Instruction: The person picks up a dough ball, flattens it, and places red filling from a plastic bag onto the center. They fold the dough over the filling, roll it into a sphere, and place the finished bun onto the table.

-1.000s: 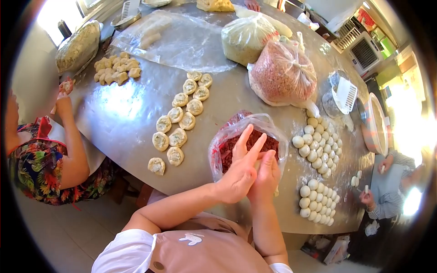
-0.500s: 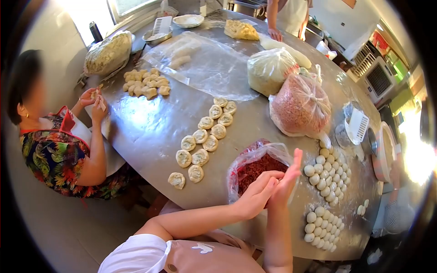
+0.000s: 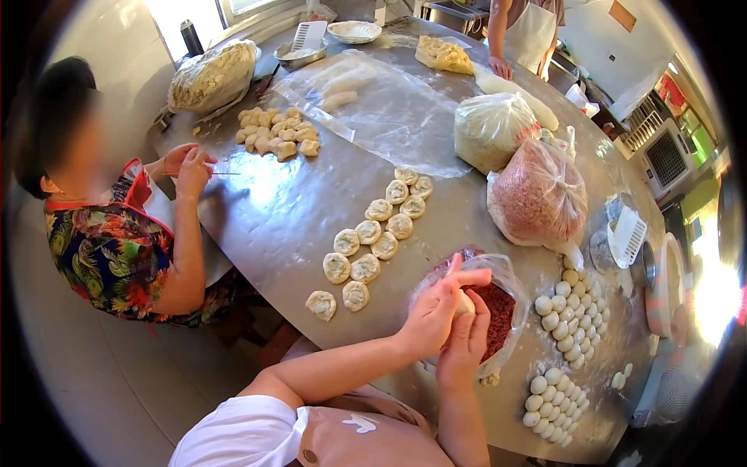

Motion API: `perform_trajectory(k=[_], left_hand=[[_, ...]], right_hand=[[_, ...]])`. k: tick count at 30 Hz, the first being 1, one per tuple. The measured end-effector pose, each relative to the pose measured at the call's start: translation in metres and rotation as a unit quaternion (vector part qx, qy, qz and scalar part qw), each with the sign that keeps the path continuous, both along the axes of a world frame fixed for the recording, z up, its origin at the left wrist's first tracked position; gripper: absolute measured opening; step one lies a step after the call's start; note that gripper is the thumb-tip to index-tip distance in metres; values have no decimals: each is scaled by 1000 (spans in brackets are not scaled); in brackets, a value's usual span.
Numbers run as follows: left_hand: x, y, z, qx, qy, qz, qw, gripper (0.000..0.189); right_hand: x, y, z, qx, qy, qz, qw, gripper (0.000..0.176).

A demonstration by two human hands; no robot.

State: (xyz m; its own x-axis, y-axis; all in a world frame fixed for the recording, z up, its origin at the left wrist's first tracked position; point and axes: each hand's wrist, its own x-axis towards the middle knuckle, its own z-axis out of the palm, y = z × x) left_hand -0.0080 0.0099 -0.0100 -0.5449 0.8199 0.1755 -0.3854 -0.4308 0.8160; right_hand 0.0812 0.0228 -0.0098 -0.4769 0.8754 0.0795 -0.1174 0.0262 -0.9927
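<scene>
Over metal tabletop (image 3: 459,222), above open plastic bag of dark-red filling (image 3: 499,315), cups white dough ball (image 3: 465,303) between left hand (image 3: 428,317) and right hand (image 3: 464,349).

The left hand (image 3: 428,321) and right hand (image 3: 464,350) partly conceal the dough piece (image 3: 465,303); the upper edge crops the far co-worker (image 3: 531,37).

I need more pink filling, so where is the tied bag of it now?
In the head view, the pink filling bag sits right of centre on the metal table, beside the paler bag, beyond the dough balls.
</scene>
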Motion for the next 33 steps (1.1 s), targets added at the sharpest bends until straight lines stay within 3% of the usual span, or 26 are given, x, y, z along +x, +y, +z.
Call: perform_trajectory(k=[2,4,6,7,8,11,13,14,16,18,20,21,22,24,26,27,29,30,32,33], left_hand=[[4,-2,20,44,-127,-3,991,54],[-3,-9,16,38,-46,-52,997,52],[-8,-20,15,-27,23,-154,987,44],[-13,-12,2,52,68,-166,982,34],[-14,-11,-8,45,68,-166,983,34],[-10,-17,4,8,26,-137,990,39],[-5,-21,13,18,-66,-144,987,42],[0,-18,19,19,-57,-111,992,44],[9,-10,31,16,-38,-42,998,50],[-7,-22,29,-51,177,-131,974,39],[-6,-30,11,-45,82,-106,990,35],[-8,-33,-2,-53,32,-101,993,34],[-16,-34,-16,-103,63,-99,988,41],[-10,-29,-13,-41,33,-84,995,57],[18,-16,11,31,-145,-92,985,72],[32,-11,28,40,-130,-62,989,77],[23,-11,13,4,120,-102,987,68],[20,-12,6,-14,246,-117,962,65],[22,-8,-3,-1,166,-136,977,54],[24,-7,-6,-6,159,-129,979,53]], right_hand=[[6,4,1,-9,-9,-16,1000,56],[12,9,7,-7,-19,3,1000,58],[16,9,12,-33,-61,103,992,66],[13,3,15,-29,-42,71,996,65],[7,-3,17,-25,-21,37,999,64],[-1,2,14,221,-134,-31,966,62],[14,4,18,9,-50,43,998,57],[21,6,19,-98,-4,77,992,55],[22,9,10,-112,34,95,989,48],[8,2,5,-90,89,80,989,46],[17,-1,9,0,-56,111,992,42],[11,-3,6,143,-32,56,988,34],[11,-7,15,81,-8,46,996,31],[15,-6,18,64,27,33,997,28],[27,-1,12,-43,7,69,997,32],[33,1,13,-59,-1,73,996,34],[41,4,16,-92,-13,90,992,38],[44,3,16,-13,-1,58,998,39],[44,1,14,145,16,-7,989,40],[49,2,19,117,-11,-7,993,41]])
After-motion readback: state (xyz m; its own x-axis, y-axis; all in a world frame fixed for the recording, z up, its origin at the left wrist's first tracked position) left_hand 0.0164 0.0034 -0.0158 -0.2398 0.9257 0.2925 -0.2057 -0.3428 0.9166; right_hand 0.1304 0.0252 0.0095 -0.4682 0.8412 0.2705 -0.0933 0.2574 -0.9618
